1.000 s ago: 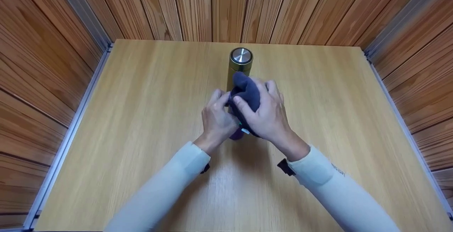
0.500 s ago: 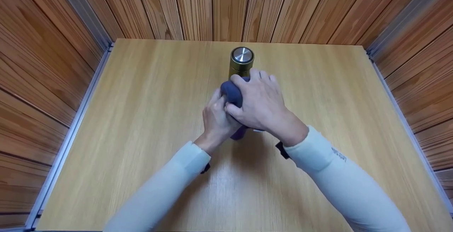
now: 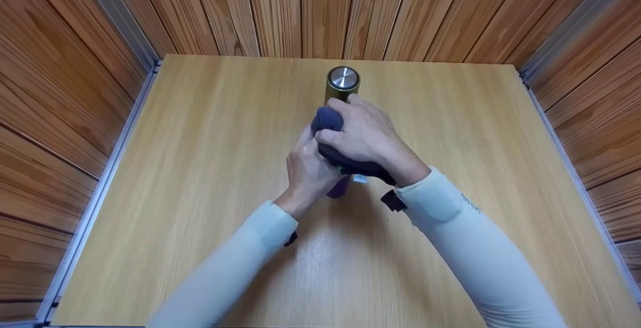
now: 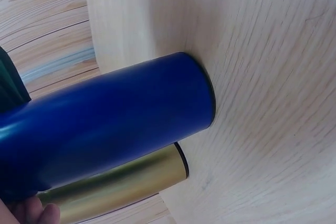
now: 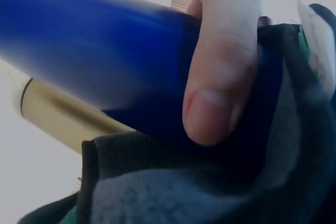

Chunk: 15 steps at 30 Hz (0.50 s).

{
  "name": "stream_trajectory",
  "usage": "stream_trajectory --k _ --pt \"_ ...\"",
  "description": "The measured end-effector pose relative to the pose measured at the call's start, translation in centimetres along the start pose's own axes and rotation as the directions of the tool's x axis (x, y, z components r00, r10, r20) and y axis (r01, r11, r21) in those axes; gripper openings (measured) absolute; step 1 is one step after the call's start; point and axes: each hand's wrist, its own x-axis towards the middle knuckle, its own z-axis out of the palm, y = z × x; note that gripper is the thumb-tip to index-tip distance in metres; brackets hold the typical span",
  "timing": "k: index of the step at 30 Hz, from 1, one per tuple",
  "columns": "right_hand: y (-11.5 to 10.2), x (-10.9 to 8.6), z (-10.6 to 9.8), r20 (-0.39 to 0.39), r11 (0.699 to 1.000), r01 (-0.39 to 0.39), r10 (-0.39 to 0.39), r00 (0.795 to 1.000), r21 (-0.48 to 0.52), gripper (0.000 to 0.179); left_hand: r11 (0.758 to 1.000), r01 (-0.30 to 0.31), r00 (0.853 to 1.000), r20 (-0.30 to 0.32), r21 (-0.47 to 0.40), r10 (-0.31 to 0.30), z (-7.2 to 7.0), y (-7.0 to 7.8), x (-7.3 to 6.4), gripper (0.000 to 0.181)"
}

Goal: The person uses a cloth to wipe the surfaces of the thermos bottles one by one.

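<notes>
The left hand [image 3: 311, 170] has its fingers clamped around a glossy blue cylindrical bottle [image 4: 115, 114], on or just above the pale wood table [image 3: 200, 168]; the right hand [image 3: 363, 130] grips a dark navy cloth [image 3: 328, 117] over its upper part. Apparently midway: lower wall uncovered, gold metallic bottle [image 4: 126, 184] untouched.

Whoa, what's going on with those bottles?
A person is working with both hands. The left grip holds a blue bottle, while the right grip holds a dark cloth over its upper end, so the bottle's top is hidden. Just behind, a gold bottle with a shiny silver top stands upright on the wooden table, and neither hand is holding it.
</notes>
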Motion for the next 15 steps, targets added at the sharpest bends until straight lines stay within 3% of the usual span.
stream_trajectory --k 6,9,12,15 --pt "0.2 0.1 0.0 -0.009 0.993 -0.042 0.043 0.999 0.113 0.035 1.000 -0.002 1.000 -0.006 0.019 0.002 -0.1 0.1 0.0 0.056" --pt "0.5 0.2 0.2 -0.022 0.984 -0.051 0.055 0.998 0.174 0.033 1.000 -0.002 1.000 -0.012 0.016 0.002 0.0 0.1 0.0 0.047" --pt "0.8 0.2 0.3 -0.045 0.964 -0.070 0.084 0.995 0.255 0.030 1.000 0.007 1.000 -0.009 0.009 -0.007 -0.1 0.1 0.0 0.034" --pt "1.0 0.0 0.6 -0.088 0.925 -0.087 0.129 0.988 0.371 0.027 1.000 0.028 1.000 0.001 -0.001 -0.028 -0.2 0.2 0.0 0.024"
